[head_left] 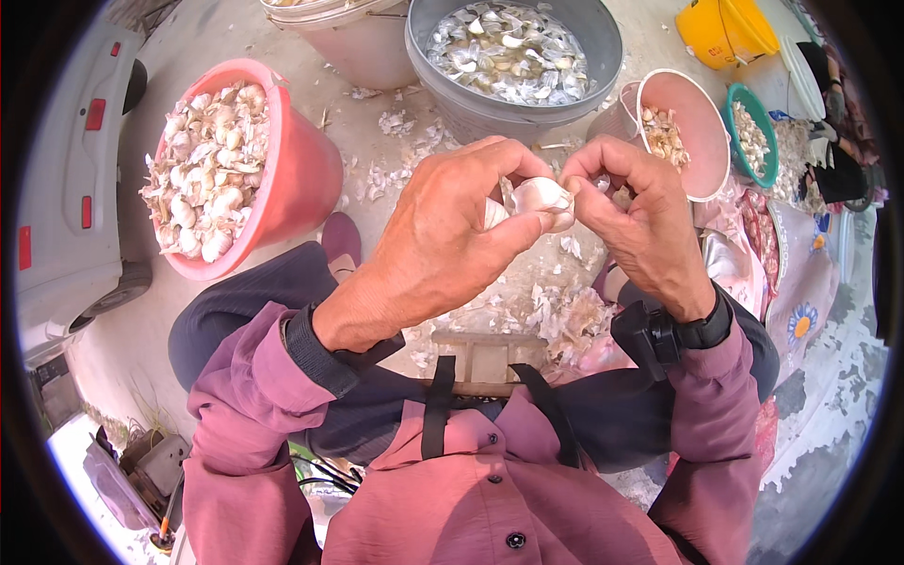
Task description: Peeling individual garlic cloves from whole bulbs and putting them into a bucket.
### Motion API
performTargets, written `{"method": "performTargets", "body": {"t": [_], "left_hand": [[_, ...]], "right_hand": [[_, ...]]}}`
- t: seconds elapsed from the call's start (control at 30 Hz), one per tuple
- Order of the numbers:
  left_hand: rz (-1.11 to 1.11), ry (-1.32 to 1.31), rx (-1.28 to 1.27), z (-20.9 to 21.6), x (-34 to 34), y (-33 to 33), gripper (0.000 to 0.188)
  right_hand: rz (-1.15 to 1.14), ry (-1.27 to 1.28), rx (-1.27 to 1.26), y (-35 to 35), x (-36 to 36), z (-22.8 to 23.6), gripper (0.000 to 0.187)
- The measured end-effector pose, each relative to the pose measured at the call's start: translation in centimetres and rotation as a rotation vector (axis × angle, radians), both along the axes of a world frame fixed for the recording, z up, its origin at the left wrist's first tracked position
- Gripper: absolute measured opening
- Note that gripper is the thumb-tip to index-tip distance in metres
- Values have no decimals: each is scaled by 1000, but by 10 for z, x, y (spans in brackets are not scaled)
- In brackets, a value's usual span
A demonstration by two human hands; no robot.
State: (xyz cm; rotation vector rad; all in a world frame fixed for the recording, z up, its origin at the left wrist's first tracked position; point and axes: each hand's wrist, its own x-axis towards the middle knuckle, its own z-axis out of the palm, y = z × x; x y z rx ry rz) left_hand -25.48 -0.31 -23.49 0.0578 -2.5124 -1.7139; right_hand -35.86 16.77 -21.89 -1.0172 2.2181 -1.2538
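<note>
A pale garlic bulb (pixel 541 200), partly separated into cloves, is gripped between the thumb and fingers of my left hand (pixel 452 221). My right hand (pixel 652 217) pinches the tip of the bulb with thumb and forefinger, its other fingers curled in. Part of the bulb is hidden behind my left fingers. Both hands are raised over the space between my knees, above ground strewn with papery garlic skins (pixel 574 325).
To the left a pink bucket (pixel 311 160) brims with garlic. Ahead stand a grey tub (pixel 421 56) of cloves in water and a whitish bucket (pixel 367 42). A tilted pail (pixel 702 151), a green basin (pixel 770 132) and a yellow bucket (pixel 725 28) are at the right. A white vehicle (pixel 66 122) is far left.
</note>
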Motion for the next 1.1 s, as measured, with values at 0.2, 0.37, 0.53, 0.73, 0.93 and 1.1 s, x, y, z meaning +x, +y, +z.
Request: {"method": "performTargets", "body": {"t": [0.2,0.37,0.53,0.73,0.93,1.1], "left_hand": [[75,26,81,5,-1,2,22],[18,-51,11,11,-1,-3,22],[-63,-22,-26,7,-2,-5,22],[-34,-98,81,8,-1,-3,22],[-53,-52,-48,6,1,-1,21],[-48,35,-42,5,0,-1,28]], "right_hand": [[18,-56,-49,6,1,3,12],[105,75,-26,9,-4,3,12],[174,136,-36,10,-5,5,12],[145,86,-32,12,-3,4,12],[99,106,13,9,3,3,8],[96,101,29,6,1,-1,7]]}}
